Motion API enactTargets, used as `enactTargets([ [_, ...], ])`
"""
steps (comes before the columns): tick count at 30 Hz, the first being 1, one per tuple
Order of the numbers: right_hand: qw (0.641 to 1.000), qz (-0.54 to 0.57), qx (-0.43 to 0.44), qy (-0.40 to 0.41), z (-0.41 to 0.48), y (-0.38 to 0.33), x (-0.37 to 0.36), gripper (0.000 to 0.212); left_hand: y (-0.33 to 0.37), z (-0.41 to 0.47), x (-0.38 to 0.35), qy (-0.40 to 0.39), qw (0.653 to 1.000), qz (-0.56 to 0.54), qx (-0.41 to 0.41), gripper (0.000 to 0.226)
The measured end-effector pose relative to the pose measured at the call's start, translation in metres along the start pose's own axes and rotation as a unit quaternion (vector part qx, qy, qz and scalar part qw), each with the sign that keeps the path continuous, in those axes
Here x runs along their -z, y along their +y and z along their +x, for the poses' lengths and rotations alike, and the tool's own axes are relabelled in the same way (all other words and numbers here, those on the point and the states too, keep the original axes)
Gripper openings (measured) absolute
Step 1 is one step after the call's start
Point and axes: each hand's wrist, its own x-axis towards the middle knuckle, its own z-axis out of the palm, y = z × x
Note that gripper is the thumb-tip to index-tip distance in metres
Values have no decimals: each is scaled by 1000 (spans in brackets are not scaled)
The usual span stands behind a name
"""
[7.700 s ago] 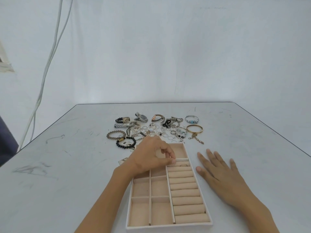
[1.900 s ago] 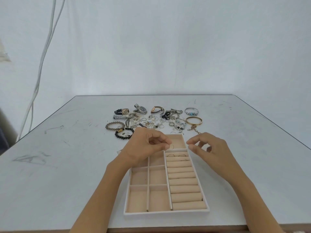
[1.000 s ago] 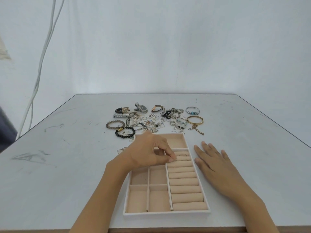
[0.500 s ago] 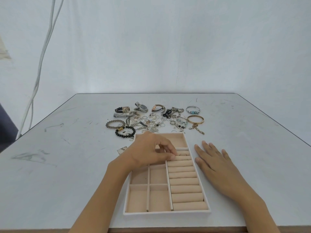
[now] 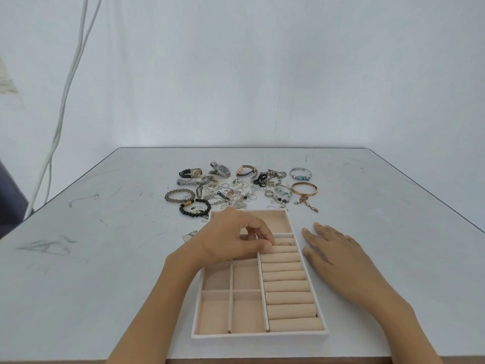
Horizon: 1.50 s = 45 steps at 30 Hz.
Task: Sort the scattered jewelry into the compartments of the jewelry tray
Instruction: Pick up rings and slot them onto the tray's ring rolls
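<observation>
Barely begun: about 2 rings [image 5: 285,243] sit in the tray [image 5: 259,336]; left hand [image 5: 231,240] curls there, maybe pinching another; right hand [image 5: 333,248] lies flat at 3 o'clock; jewelry pile [image 5: 236,190] waits at 12.

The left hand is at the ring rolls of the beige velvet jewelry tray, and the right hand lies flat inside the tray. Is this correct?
Not quite. In the head view the right hand lies flat on the grey table beside the beige velvet jewelry tray, not inside it. The left hand is at the ring rolls.
</observation>
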Motion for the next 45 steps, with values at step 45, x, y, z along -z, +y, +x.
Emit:
enactTargets([
  [45,991,104,8,-85,192,-67,28,32,-60,87,16,169,907,350,163,21],
])
